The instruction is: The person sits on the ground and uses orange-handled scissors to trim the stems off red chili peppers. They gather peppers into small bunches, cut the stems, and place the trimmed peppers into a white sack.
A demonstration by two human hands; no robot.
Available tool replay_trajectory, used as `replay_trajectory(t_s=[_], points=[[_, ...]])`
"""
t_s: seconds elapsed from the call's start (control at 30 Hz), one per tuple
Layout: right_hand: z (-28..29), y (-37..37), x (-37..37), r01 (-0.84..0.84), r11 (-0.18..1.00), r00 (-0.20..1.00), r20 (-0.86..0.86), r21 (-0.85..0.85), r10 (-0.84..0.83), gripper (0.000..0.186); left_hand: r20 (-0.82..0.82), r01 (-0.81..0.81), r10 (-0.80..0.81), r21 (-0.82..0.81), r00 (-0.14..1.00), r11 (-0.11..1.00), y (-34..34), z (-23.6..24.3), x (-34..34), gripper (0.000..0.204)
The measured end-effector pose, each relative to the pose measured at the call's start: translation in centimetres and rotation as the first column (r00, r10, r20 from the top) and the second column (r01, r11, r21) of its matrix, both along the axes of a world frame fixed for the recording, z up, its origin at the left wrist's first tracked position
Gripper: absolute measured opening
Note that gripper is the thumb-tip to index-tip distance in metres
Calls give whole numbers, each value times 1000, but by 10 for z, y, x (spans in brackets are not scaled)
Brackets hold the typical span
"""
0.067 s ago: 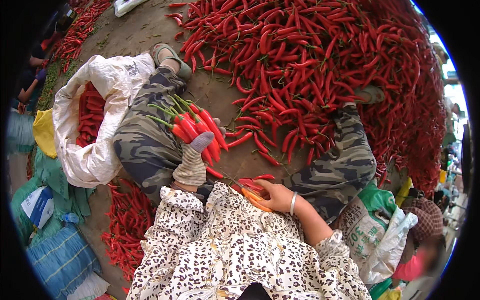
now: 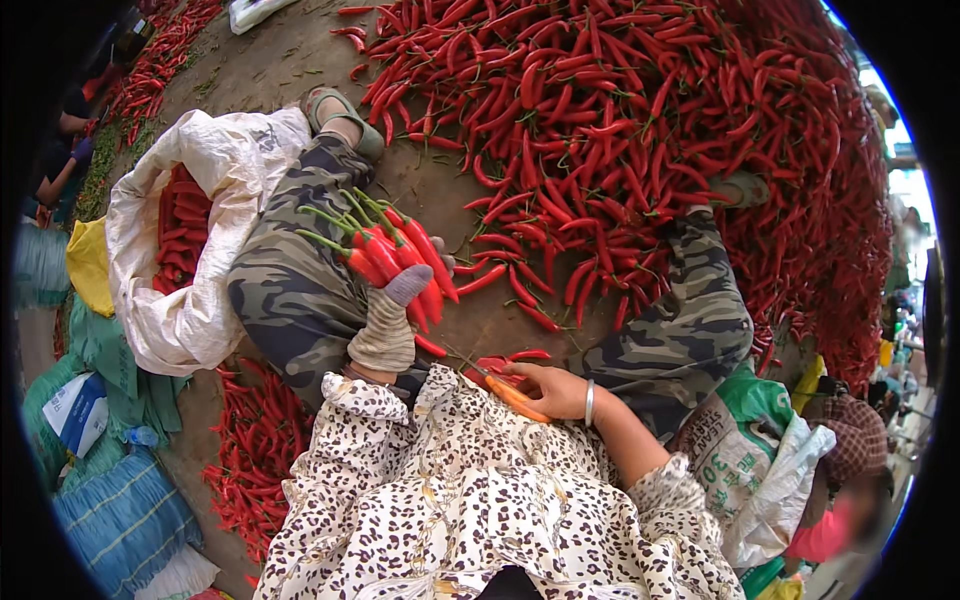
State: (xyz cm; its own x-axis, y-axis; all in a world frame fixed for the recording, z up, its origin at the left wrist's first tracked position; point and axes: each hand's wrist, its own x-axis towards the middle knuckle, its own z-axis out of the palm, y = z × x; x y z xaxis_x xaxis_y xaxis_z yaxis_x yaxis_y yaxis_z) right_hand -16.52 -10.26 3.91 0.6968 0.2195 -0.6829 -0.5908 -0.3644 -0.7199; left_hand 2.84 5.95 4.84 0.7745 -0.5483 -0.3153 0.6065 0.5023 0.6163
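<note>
Head view: a heap of red chilies (image 2: 620,140) spreads widest. Left of the heap sits an open white sack (image 2: 130,250). On my side of the heap, my gloved left hand (image 2: 388,312) is clamped around a bunch of chilies (image 2: 402,252); nearer me, my bare right hand (image 2: 560,392) grips an orange-handled tool (image 2: 515,398).

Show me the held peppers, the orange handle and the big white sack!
Held peppers (image 2: 384,254): head view, on one pepper's red body.
Orange handle (image 2: 516,400): head view, on its middle.
White sack (image 2: 185,325): head view, on its side, below the opening.
</note>
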Motion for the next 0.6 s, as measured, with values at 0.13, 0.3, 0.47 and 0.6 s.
replay_trajectory(t_s=[0.13,0.3,0.47,0.6], points=[[2,-8,3,281,906,960,-78,316,-270,77,139,48,-63,114,988,992,1,-13,1,66],[42,-11,20,387,900,895,156,200,-419,72,250,34,-82,190,965,981,1,-28,-4,71],[71,-9,35,275,961,922,290,-26,-256,66,423,-24,-88,253,902,967,0,-35,-9,76],[83,-7,40,253,952,927,325,-172,-187,61,441,-12,-111,266,890,964,-1,-42,-12,81]])
